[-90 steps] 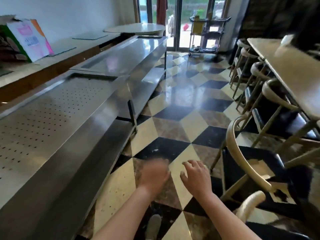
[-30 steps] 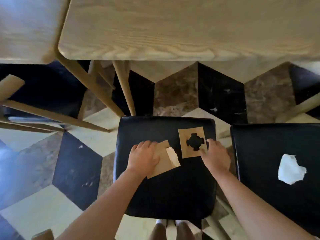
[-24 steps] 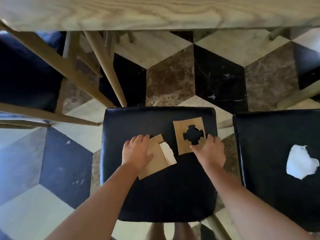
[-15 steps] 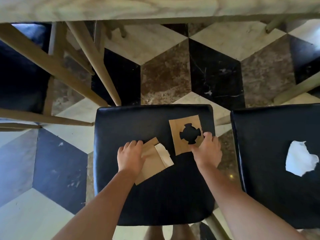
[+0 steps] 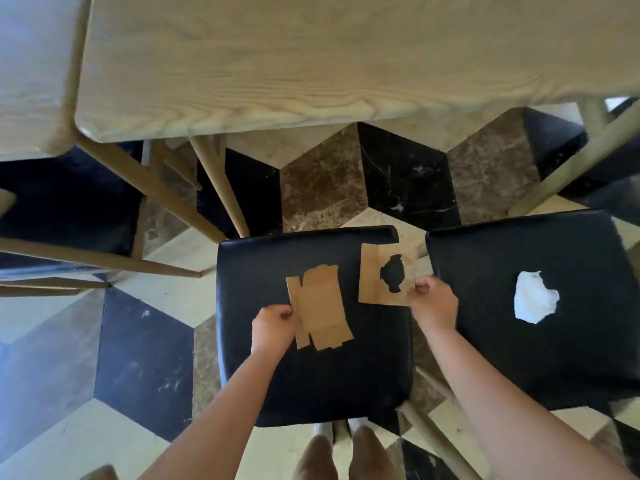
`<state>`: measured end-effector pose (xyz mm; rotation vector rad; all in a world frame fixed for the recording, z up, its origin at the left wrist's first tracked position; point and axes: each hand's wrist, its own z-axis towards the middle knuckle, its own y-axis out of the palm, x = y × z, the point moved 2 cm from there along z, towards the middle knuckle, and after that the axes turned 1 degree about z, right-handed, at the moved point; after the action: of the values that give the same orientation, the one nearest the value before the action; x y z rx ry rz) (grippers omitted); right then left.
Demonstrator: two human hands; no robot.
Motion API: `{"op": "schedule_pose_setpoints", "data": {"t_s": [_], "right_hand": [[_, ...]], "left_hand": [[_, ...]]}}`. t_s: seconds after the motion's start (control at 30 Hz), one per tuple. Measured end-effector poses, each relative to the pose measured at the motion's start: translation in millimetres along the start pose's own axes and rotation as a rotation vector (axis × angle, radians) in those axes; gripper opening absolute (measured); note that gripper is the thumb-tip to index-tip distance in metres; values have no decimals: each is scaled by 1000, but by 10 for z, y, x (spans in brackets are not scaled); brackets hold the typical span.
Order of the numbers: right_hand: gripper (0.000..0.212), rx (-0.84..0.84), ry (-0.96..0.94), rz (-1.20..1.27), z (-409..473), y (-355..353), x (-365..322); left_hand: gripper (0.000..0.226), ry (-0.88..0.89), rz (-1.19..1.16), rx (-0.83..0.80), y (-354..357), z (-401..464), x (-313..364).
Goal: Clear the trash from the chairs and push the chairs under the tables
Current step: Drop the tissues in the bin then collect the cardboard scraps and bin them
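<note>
A black padded chair seat (image 5: 311,375) lies directly below me, pulled out from a pale wooden table (image 5: 311,64). My left hand (image 5: 273,323) pinches the left edge of a flattened brown cardboard piece (image 5: 320,306), lifted off the seat. My right hand (image 5: 433,303) grips the lower right corner of a second brown cardboard piece with a round cut-out (image 5: 384,275), also raised above the seat. To the right, another black chair seat (image 5: 536,358) carries a crumpled white tissue (image 5: 533,296).
A second wooden table (image 5: 31,74) butts against the first on the left, with a dark chair seat (image 5: 65,202) tucked beneath it. Slanted wooden table legs (image 5: 221,192) stand just beyond my chair. The floor (image 5: 138,358) is black, cream and brown marble tile.
Both hands were pressing on the cardboard pieces flat on the seat; now each has closed on its piece and lifted it, the left piece unfolded.
</note>
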<state>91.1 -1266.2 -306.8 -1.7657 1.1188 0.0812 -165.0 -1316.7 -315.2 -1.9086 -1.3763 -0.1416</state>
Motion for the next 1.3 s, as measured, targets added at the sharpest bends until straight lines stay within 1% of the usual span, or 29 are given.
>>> {"op": "schedule_pose_setpoints", "data": {"t_s": [0.07,0.17,0.3,0.4,0.5,0.63,0.73,0.87,0.97,1.07,1.23,1.3], "right_hand": [[13,40,-1,60,-189,-372,-124],[11,103,12,177,-491,-969,-252],[12,156,-32,308,-801,-1710,-269],[9,170,-91,367,-963,-2197,-201],[14,161,-110,402,-1011,-2601,-30],[19,85,-146,465,-838,-3057,268],[23,-11,-213,495,-539,-3415,466],[21,-153,-286,474,-91,-3863,686],[14,-213,-251,421,122,-4034,908],[8,-299,-167,443,314,-4067,1096],[6,-383,-74,426,422,-3970,1319],[6,-378,-72,415,431,-3941,1366]], "left_hand": [[19,1,-94,-17,-85,-288,140],[24,67,-184,-43,-183,-732,400],[16,133,-278,-71,-204,-1210,710],[16,186,-296,-76,-122,-1493,937],[20,217,-265,-71,68,-1728,1146],[20,173,-310,-99,582,-1963,1430],[17,111,-420,-145,1123,-2133,1732],[19,77,-536,-177,1795,-2394,2095],[16,10,-587,-208,2193,-2594,2204],[19,-6,-622,-230,2490,-2717,2271],[24,4,-704,-256,2682,-2797,2385],[25,16,-709,-268,2727,-2807,2423]]}}
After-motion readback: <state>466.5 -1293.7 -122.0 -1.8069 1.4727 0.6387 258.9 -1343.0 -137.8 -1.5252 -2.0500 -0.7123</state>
